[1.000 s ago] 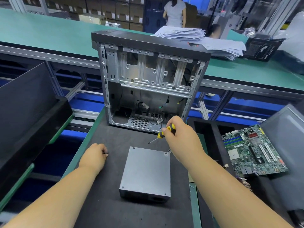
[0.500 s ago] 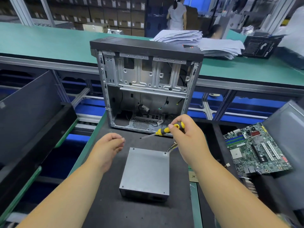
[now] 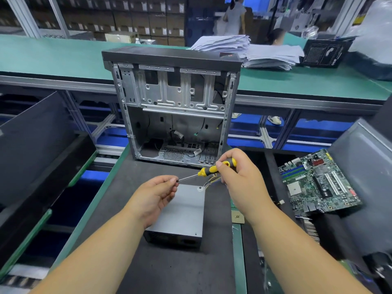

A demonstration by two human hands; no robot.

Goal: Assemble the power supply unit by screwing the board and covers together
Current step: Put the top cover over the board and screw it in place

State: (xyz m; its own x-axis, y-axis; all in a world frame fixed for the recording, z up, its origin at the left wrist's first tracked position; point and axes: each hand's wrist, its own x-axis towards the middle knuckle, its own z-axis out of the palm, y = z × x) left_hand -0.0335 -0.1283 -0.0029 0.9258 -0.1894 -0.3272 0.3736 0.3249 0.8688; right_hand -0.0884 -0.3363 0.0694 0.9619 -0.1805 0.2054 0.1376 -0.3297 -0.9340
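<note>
The power supply unit (image 3: 180, 211) sits flat on the dark mat (image 3: 169, 268), cover on top, just in front of the open PC case (image 3: 174, 111), with its wires poking out the far right corner. Right hand (image 3: 239, 179) grips the yellow-and-black screwdriver (image 3: 210, 170) by the handle. Left hand (image 3: 154, 198) pinches at the tip, looks like it's seating a screw, though I can't actually see one. So we're at the loading-the-driver stage, I think. Next move needs the tip brought down straight onto a corner hole in the cover. Motherboard (image 3: 318, 183) lies off to the right.
</note>
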